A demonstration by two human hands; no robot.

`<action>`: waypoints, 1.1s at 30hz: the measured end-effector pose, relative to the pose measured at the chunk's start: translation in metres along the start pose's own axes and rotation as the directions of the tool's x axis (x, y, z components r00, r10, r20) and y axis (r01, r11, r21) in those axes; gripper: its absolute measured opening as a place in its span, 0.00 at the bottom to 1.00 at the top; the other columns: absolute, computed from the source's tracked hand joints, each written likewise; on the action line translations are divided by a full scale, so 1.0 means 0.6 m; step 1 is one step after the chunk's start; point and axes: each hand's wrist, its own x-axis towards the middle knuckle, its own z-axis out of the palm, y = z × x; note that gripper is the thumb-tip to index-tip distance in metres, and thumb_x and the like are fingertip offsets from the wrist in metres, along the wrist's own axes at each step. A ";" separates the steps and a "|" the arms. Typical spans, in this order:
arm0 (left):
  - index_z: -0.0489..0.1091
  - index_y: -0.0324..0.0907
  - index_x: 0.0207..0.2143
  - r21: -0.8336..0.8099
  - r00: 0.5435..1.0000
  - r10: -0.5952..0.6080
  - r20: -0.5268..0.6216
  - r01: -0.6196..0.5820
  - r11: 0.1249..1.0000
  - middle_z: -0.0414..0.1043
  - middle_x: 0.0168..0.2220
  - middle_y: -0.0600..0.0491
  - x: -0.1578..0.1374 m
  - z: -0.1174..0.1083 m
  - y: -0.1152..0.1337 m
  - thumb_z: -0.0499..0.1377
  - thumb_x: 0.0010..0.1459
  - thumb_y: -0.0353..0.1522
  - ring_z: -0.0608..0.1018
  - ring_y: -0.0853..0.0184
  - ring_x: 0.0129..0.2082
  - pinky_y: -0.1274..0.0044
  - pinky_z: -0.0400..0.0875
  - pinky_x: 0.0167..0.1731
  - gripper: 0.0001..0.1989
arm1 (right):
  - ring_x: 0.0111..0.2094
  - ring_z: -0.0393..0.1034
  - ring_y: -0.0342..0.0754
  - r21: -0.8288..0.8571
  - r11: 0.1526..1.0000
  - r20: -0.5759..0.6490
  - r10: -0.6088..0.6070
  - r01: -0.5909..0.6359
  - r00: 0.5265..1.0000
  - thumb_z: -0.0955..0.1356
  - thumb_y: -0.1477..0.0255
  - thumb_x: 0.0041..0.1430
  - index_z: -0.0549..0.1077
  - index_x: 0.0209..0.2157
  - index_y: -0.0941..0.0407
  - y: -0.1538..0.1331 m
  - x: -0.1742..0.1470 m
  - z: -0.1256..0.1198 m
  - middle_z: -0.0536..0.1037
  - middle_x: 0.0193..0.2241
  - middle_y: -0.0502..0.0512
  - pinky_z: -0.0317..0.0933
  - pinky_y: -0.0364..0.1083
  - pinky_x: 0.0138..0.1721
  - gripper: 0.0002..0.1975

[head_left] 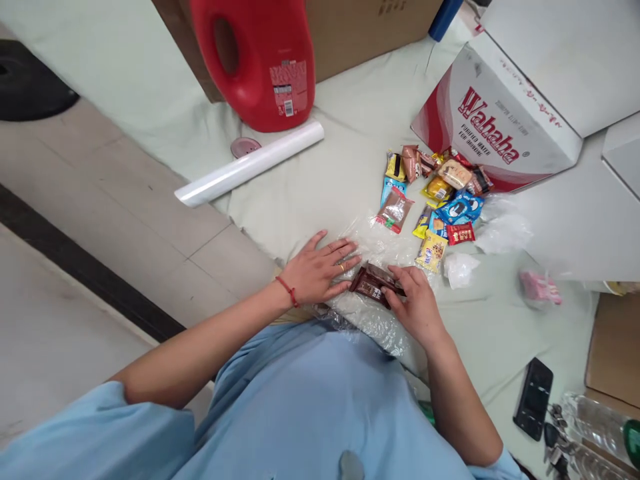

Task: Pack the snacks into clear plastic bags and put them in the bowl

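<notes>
My left hand [319, 272] lies flat with its fingers apart on a sheet of clear plastic film [373, 320], its fingertips close to the brown snack packets. My right hand [417, 303] has thumb and fingers closed on a dark brown snack packet [371, 285], which rests on the film against what looks like a second brown one. Just beyond, a loose pile of wrapped snacks [457, 207] in blue, yellow, red and brown spreads over the pale cloth. A brown-and-red packet [395, 210] lies at the pile's near left.
A white roll [250, 165] lies before a red detergent jug [255, 67]. Behind the snacks stands a Wahaha water carton [495, 120]. Crumpled white plastic [461, 269], a pink packet [540, 288], a phone [534, 399], keys and clear bottles [595, 420] are at the right.
</notes>
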 end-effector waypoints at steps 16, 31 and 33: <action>0.63 0.50 0.68 0.005 1.000 -0.004 0.007 0.004 1.000 0.60 0.71 0.46 -0.001 -0.002 0.000 0.52 0.69 0.43 0.65 0.54 0.70 0.50 0.42 0.71 0.27 | 0.54 0.70 0.58 0.080 0.980 0.187 0.164 -0.181 0.969 0.74 0.64 0.59 0.66 0.64 0.51 0.010 -0.006 -0.006 0.70 0.55 0.61 0.68 0.57 0.55 0.33; 0.57 0.48 0.71 -0.020 0.999 -0.036 0.011 0.036 0.999 0.51 0.74 0.42 0.003 -0.007 0.002 0.53 0.67 0.43 0.62 0.51 0.71 0.49 0.42 0.70 0.32 | 0.53 0.72 0.59 -0.205 0.975 0.277 0.146 -0.090 0.950 0.71 0.69 0.63 0.67 0.61 0.53 -0.070 0.015 -0.010 0.74 0.55 0.62 0.69 0.52 0.46 0.25; 0.55 0.47 0.72 -0.023 0.999 -0.047 0.009 0.048 0.999 0.50 0.74 0.42 0.004 -0.007 0.003 0.54 0.67 0.44 0.58 0.50 0.73 0.48 0.39 0.70 0.33 | 0.52 0.73 0.59 -0.233 0.969 0.277 0.145 -0.080 0.950 0.70 0.70 0.63 0.67 0.62 0.53 -0.071 0.014 -0.007 0.74 0.55 0.62 0.69 0.52 0.45 0.26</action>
